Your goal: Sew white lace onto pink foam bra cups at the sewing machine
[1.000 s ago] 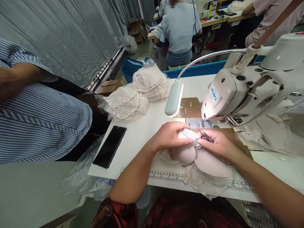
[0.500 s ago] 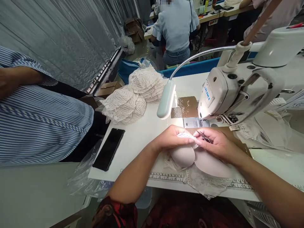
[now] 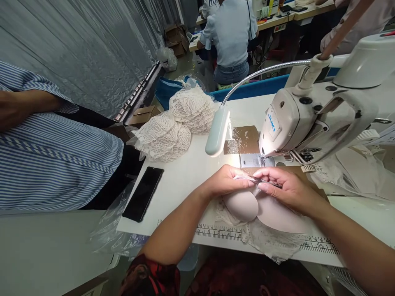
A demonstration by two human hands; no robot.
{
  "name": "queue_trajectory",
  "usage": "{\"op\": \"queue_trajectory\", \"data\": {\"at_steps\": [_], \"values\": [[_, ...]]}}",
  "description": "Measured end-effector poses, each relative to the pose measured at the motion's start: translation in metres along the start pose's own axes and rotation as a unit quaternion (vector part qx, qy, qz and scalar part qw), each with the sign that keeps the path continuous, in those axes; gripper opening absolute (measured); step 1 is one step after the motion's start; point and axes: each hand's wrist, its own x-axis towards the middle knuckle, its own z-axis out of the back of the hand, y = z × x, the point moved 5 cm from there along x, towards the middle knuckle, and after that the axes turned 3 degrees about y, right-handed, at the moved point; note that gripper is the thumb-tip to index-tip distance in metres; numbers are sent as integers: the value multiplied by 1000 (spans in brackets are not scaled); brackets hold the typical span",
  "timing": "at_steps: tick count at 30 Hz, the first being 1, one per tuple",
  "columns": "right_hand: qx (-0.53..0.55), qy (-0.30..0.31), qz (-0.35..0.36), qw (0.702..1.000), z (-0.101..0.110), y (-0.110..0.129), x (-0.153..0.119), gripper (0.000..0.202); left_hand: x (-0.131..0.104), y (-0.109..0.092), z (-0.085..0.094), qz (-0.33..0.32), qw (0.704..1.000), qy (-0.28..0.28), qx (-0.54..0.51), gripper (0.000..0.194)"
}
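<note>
Between my hands, on the white table (image 3: pixel 185 181), lies a bra piece (image 3: pixel 241 206) with smooth pale-pink cups and cream lace (image 3: pixel 268 242) spread toward the table's front edge. My left hand (image 3: pixel 225 181) is closed, pinching the upper edge of this piece between thumb and fingers. My right hand (image 3: pixel 285 188) is closed around small dark metal thread snips (image 3: pixel 271 183). Their tips point left and reach the fabric edge by my left fingertips. Just beyond both hands stands the needle area of a white sewing machine (image 3: pixel 285 119).
A lamp (image 3: pixel 217 131) on a bendable neck hangs over the table. Stacked lace cups (image 3: pixel 163 137) and a black phone (image 3: pixel 143 194) lie on the left. More lace pieces (image 3: pixel 348 168) sit right of the machine. A person in a striped shirt (image 3: pixel 55 160) stands close at left.
The snips have turned from slanting up in my right hand to lying nearly level, their tips now at the fabric edge. My left hand keeps its pinch.
</note>
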Motion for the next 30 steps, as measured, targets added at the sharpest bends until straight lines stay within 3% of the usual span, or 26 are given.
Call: {"op": "queue_trajectory", "data": {"at_steps": [9,16,19,21,26,28,30], "values": [[-7,-9,27,1000,-5,8,2,25,-2,-5,-4,16,999,33,33,34],[115,18,-10,993,-9,-2,6,36,0,-7,-6,-8,998,44,41,32],[38,29,-17,999,-8,3,6,24,-7,-6,4,26,993,86,77,34],[-12,14,-29,999,-3,5,5,29,-14,-7,16,47,988,103,107,38],[11,102,-36,994,-11,1,3,37,-26,-20,39,16,990,28,139,30],[35,77,-34,996,-11,-2,5,37,-25,-23,37,-6,990,-3,140,28],[50,15,-30,998,-7,-4,7,34,-23,-24,30,-22,990,-9,138,27]]}}
